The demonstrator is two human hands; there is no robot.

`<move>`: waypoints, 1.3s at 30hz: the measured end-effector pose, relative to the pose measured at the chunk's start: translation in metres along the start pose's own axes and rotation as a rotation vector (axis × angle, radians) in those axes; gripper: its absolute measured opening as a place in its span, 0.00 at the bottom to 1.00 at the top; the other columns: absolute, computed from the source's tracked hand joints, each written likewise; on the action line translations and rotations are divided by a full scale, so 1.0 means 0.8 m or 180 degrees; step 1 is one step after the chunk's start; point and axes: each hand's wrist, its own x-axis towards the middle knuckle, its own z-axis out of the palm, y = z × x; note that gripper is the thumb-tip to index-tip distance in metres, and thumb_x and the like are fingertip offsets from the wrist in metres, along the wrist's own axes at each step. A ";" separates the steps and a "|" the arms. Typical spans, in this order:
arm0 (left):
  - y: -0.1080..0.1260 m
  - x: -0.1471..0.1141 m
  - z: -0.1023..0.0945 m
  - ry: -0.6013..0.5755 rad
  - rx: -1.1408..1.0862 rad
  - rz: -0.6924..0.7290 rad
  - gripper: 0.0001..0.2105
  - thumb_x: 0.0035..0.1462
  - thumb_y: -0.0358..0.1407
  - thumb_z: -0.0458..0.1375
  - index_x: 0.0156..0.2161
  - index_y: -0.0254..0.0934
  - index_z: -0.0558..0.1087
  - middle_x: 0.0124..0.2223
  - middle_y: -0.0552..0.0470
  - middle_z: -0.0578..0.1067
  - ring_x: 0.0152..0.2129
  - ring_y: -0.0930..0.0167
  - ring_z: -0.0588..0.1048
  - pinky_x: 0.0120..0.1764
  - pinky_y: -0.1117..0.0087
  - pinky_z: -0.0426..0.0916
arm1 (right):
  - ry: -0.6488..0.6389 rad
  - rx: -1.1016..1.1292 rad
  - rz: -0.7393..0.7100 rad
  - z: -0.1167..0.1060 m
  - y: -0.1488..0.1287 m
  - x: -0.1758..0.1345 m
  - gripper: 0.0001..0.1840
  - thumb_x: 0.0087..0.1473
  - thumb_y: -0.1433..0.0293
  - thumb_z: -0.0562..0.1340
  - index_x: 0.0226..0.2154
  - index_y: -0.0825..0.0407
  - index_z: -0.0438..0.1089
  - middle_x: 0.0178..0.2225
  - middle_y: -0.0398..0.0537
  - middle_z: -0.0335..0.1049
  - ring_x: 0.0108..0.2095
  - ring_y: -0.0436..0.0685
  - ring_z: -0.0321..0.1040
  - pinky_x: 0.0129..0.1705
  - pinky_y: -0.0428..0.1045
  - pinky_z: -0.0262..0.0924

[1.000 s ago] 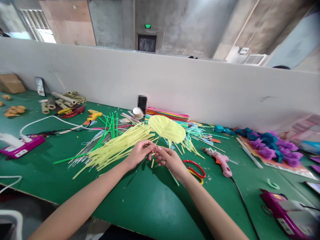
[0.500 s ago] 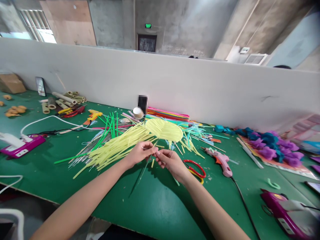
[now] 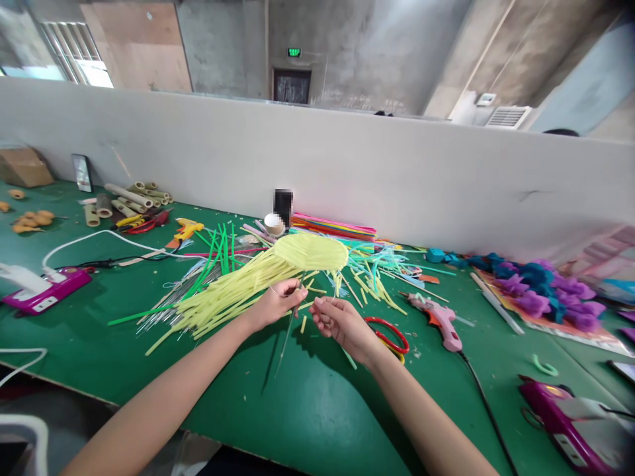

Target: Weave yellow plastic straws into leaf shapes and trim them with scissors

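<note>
My left hand (image 3: 282,304) pinches the thin wire stem (image 3: 283,347) of a pale yellow leaf-shaped piece (image 3: 311,253) made of fuzzy pipe cleaners. The leaf stands above the fingers, and the stem's lower end points down toward the table. Just to the right, my right hand (image 3: 342,322) has thumb and forefinger pressed together. A fine pale strand seems to run near its fingertips, too thin to make out clearly. Beneath and left of the leaf lies a heap of yellow pipe cleaners (image 3: 228,294). Beside my right wrist are red-and-yellow-handled scissors (image 3: 389,334), partly hidden.
A pink glue gun (image 3: 441,320) with a black cord lies to the right, a yellow one (image 3: 188,229) at the left. Purple power strips (image 3: 52,291) sit on both sides. Green stems, bamboo pieces (image 3: 131,198) and purple-blue flowers (image 3: 550,291) lie around. A white partition (image 3: 347,165) stands behind.
The yellow leaf has shifted left with my left hand. My two hands' fingertips were together and are now a little apart; the right hand has stayed almost in place.
</note>
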 end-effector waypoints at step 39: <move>0.006 -0.001 -0.006 0.0250 0.0360 0.0195 0.14 0.58 0.46 0.55 0.33 0.36 0.66 0.25 0.58 0.65 0.22 0.75 0.67 0.28 0.74 0.62 | 0.0072 0.0296 0.0285 -0.018 -0.002 0.005 0.24 0.54 0.51 0.60 0.29 0.57 0.76 0.24 0.46 0.71 0.22 0.45 0.65 0.21 0.39 0.58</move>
